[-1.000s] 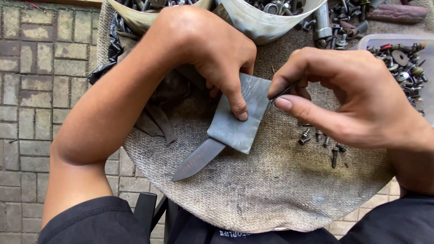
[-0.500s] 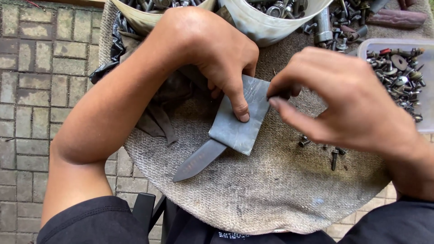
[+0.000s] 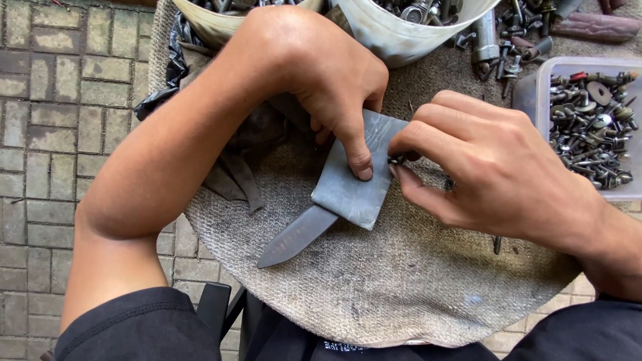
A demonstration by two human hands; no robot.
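A dark knife blade [image 3: 292, 237] pokes out from under a grey folded sheet [image 3: 354, 190] that wraps its upper part, lying on a round burlap-covered surface [image 3: 374, 294]. My left hand [image 3: 321, 73] comes from above and presses the sheet down with its index finger near the middle. My right hand [image 3: 481, 167] sits at the sheet's right edge, thumb and fingers pinched on a small dark metal piece [image 3: 396, 160] right against the sheet. What lies under the right palm is hidden.
A clear plastic tub [image 3: 535, 90] of screws and washers stands at the right. Two pale bowls [image 3: 401, 40] with metal parts sit at the top edge, with loose hardware [image 3: 508, 47] beside them. Dark straps [image 3: 234, 177] lie at the left. Brick paving [image 3: 47, 134] surrounds the surface.
My right hand has moved left and down onto the sheet's right edge, covering the loose screws there, and its fingers have pinched together. The left hand and blade stay put.
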